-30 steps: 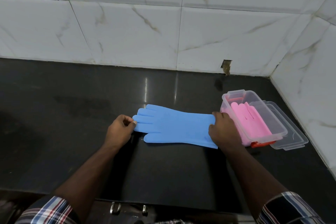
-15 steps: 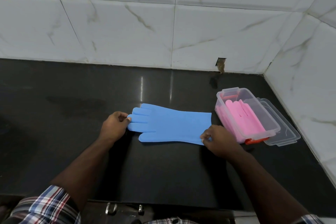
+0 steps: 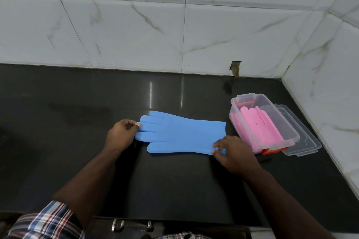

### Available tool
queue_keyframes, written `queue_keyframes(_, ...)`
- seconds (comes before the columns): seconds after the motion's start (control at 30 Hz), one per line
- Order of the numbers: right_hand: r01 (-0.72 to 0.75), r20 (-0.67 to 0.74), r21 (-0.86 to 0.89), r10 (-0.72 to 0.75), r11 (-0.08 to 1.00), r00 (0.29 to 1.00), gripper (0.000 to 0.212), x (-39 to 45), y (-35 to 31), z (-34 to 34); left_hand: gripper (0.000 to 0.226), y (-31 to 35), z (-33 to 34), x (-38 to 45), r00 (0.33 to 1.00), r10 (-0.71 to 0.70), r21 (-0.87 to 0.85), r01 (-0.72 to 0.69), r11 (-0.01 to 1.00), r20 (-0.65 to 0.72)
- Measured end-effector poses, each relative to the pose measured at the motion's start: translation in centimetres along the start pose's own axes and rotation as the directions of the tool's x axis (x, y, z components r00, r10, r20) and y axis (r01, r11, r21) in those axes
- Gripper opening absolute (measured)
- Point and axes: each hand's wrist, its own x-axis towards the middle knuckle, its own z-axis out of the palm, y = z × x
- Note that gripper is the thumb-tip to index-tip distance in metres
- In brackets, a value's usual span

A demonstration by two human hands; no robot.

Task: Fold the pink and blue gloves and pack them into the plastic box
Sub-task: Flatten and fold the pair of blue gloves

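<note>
Your right hand (image 3: 231, 151) has slid off the blue glove (image 3: 182, 136) cuff's far edge to pinch its near corner; your left hand (image 3: 121, 135) pinches the fingertips, ready to fold beside the plastic box (image 3: 272, 132).

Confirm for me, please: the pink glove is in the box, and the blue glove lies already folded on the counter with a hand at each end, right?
Not quite: the blue glove lies flat, not folded. The head view shows it stretched out on the counter, left hand at its fingertips, right hand at its cuff. The pink glove is in the box.

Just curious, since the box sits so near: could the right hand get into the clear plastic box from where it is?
Probably yes: the right hand is beside the clear plastic box, whose top is open.
</note>
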Motion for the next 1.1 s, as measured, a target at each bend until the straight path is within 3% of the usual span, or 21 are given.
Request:
queue_keyframes(0.17,0.025,0.032,-0.044,-0.023,0.999,0.999,0.032,0.4,0.5,0.9,0.03,-0.2,-0.9,0.0,0.994,0.049,0.018,-0.051,0.999,0.097)
queue_keyframes(0.47,0.023,0.004,-0.015,-0.023,1.0,1.0,0.034,0.5,0.9,1.5,0.012,1.2,-0.9,0.0,0.984,0.176,-0.044,-0.175,0.984,0.01)
queue_keyframes(0.67,0.008,-0.015,0.037,-0.007,0.999,1.0,0.03,0.4,1.1,1.9,0.015,0.2,-0.9,0.0,0.984,0.176,0.157,-0.173,0.972,-0.01)
queue_keyframes(0.8,-0.097,-0.164,0.157,0.123,0.983,0.979,0.03,1.3,0.9,1.4,0.026,1.2,0.0,-0.4,0.904,0.416,0.337,-0.365,0.868,-0.095)
queue_keyframes(0.87,-0.174,-0.216,0.151,0.205,0.973,0.955,0.04,2.5,1.0,1.1,0.037,2.9,1.3,-1.3,0.838,0.542,0.384,-0.521,0.762,0.061)
queue_keyframes(0.93,-0.27,-0.184,0.098,0.284,0.958,0.941,0.053,3.7,1.0,0.8,0.059,4.4,2.8,-1.8,0.789,0.544,0.398,-0.613,0.682,0.284)
queue_keyframes(1.03,-0.329,-0.114,0.04,0.331,0.943,0.937,0.064,5.0,0.6,0.5,0.079,6.0,4.5,-1.4,0.756,0.375,0.481,-0.639,0.6,0.536)
queue_keyframes(1.1,-0.326,-0.1,0.04,0.329,0.944,0.939,0.067,5.3,0.4,0.6,0.088,6.7,5.1,-0.9,0.731,0.263,0.533,-0.653,0.538,0.63)
